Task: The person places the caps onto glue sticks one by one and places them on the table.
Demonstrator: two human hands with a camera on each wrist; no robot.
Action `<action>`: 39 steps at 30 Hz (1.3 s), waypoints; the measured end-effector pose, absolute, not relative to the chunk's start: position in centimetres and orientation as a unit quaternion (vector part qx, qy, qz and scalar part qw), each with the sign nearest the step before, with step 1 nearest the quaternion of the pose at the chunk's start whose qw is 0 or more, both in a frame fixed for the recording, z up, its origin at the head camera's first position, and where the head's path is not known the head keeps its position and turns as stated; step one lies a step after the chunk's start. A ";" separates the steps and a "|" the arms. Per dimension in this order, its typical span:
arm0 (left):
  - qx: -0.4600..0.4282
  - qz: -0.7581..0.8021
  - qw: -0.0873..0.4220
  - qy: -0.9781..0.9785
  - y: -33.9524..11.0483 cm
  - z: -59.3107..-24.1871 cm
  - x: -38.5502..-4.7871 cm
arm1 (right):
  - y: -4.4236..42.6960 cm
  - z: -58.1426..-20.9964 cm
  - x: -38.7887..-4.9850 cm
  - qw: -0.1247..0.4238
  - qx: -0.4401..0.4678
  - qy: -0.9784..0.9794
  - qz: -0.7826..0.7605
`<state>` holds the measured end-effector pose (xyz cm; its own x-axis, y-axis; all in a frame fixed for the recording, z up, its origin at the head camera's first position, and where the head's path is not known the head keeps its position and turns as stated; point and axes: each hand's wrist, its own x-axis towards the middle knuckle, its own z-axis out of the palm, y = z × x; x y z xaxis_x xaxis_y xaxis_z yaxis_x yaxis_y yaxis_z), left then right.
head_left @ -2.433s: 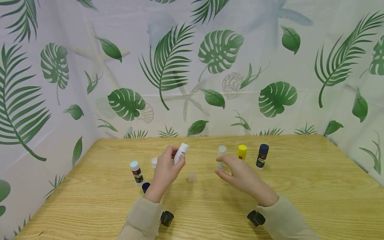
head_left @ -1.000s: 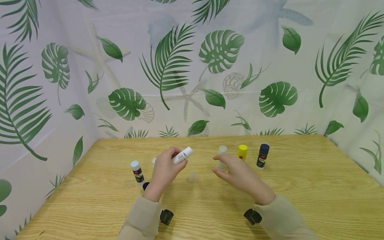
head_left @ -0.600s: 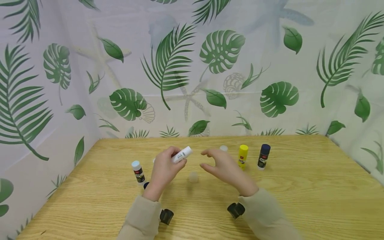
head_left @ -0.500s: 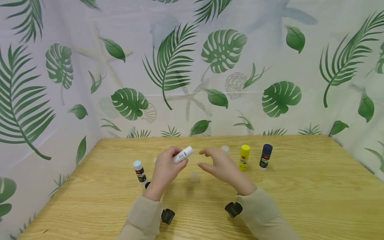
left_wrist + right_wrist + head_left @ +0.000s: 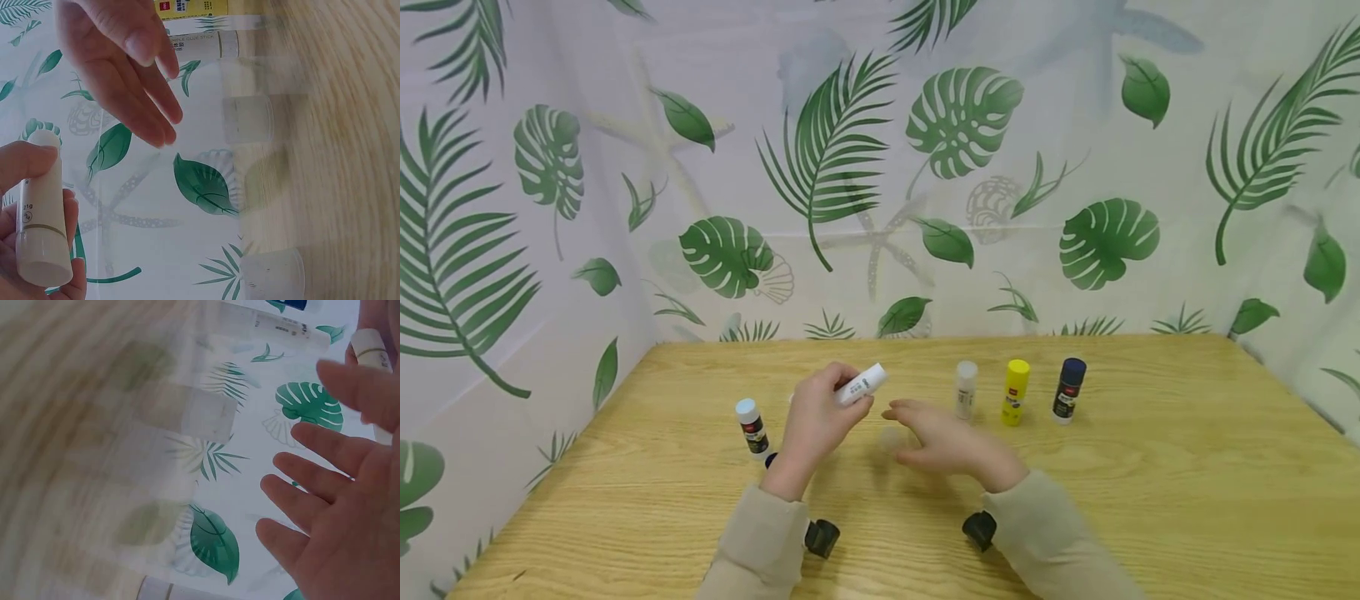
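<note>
My left hand (image 5: 823, 417) grips a white glue stick (image 5: 862, 385), tilted up to the right above the table. In the left wrist view, the thumb lies along one side of the glue stick (image 5: 44, 212) and fingers lie behind it. My right hand (image 5: 947, 442) is at mid-table with its fingers extended and nothing in them. A small translucent cap (image 5: 889, 442) stands just left of its fingertips. The left wrist view shows a gap between the right hand (image 5: 119, 69) and that cap (image 5: 249, 119).
Behind and right of my right hand stand a clear glue stick (image 5: 966, 390), a yellow one (image 5: 1015, 393) and a dark-blue-capped one (image 5: 1068, 392). On the left stand a light-blue-capped stick (image 5: 752, 427) and a dark blue piece (image 5: 771, 460), partly hidden by my left hand.
My right hand has moved left from beside the clear glue stick to near the translucent cap, and lowered slightly. My left hand has tipped its glue stick nearer to level.
</note>
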<state>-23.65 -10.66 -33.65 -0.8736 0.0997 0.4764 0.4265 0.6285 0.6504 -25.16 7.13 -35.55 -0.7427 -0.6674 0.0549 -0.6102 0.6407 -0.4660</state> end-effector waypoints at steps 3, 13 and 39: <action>-0.155 -0.405 0.197 -0.879 -10.6 -33.6 -23.7 | 7.1 -36.0 -25.1 0.095 -0.364 0.899 -0.224; -0.158 -0.403 0.184 -0.883 -10.6 -33.7 -23.7 | 6.9 -36.3 -24.8 0.139 -0.381 0.894 -0.190; -0.167 -0.374 0.166 -0.897 -10.4 -33.9 -23.7 | 7.2 -36.1 -25.2 0.078 -0.323 0.917 -0.222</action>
<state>-23.66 -10.42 -33.85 -0.8893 0.1745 0.4228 0.4232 0.6644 0.6160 -25.21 7.19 -36.13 -0.7788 -0.6273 -0.0002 -0.5578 0.6926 -0.4573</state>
